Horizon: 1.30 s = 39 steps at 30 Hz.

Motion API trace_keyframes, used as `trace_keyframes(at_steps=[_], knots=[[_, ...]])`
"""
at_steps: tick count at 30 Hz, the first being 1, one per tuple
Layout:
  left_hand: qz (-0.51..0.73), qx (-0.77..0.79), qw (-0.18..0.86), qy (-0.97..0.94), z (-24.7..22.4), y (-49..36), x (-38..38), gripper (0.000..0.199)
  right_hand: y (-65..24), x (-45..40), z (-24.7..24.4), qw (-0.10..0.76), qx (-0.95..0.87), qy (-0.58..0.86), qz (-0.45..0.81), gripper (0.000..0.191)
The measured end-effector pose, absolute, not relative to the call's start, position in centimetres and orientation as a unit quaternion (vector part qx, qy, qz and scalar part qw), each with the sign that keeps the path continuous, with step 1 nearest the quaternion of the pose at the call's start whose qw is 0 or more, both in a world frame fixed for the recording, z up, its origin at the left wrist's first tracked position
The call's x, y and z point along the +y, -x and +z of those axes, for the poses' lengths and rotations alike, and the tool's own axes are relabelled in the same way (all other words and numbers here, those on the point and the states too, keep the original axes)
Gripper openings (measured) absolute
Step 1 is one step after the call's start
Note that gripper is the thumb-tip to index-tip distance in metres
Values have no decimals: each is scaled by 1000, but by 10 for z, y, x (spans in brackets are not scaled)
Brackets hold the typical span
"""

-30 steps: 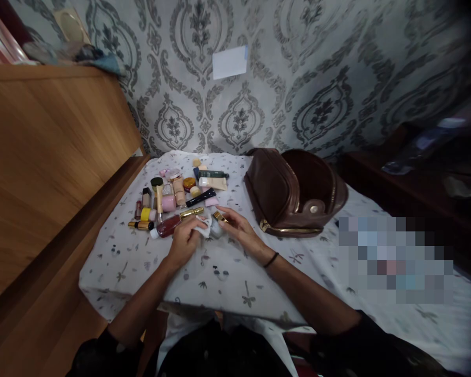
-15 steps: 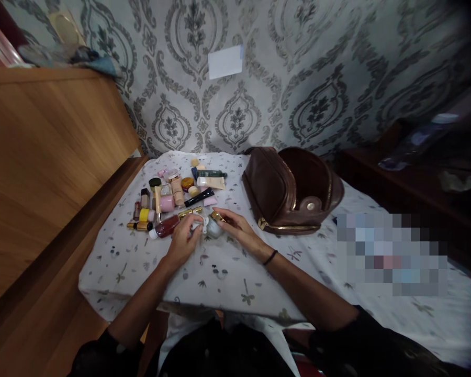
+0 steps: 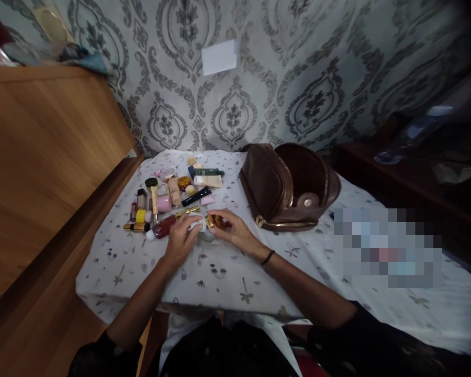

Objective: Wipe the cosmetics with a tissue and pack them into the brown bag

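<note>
My right hand is closed around a small, shiny gold-and-amber bottle-like item, its exact kind partly hidden by the fingers. Just left of it, my left hand pinches a white cloth-like piece that meets the gold end of the item. Both hands are low over the front middle of the table. Beside my left hand lies a dark red bottle with a white cap. A slim gold tube rests just behind the hands, near a black tube.
Several jars and tubes cluster at the left, among them a pink jar and a green tube. An unzipped brown leather bag stands at the right. A wooden cabinet borders the left; a blurred patch covers something at right.
My right hand has turned the gold item, so more of its amber side shows. The white piece has shifted up against its end. The whole view has moved slightly.
</note>
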<state>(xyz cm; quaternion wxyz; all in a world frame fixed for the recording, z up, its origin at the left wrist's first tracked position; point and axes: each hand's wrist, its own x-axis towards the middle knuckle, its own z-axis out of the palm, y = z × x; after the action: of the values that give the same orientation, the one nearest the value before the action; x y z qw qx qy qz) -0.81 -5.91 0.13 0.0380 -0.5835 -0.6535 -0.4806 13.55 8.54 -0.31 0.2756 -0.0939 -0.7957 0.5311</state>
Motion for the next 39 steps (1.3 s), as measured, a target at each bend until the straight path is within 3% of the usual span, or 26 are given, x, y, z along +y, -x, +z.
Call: trace_keyframes(at_steps=[13,20,31,39], knots=[[-468,-661,39,586,3,6,-57,17,-134,99,-5,264,-782,141,546,37],[-449,-692,46,563,2,8,-57,18,-139,103,0,240,-799,112,540,47],[-405,-643,114,640,-6,1,-58,31,-135,97,-7,287,-825,109,475,42],[-407,-704,83,577,-8,7,-55,29,-137,102,-3,287,-832,125,458,40]])
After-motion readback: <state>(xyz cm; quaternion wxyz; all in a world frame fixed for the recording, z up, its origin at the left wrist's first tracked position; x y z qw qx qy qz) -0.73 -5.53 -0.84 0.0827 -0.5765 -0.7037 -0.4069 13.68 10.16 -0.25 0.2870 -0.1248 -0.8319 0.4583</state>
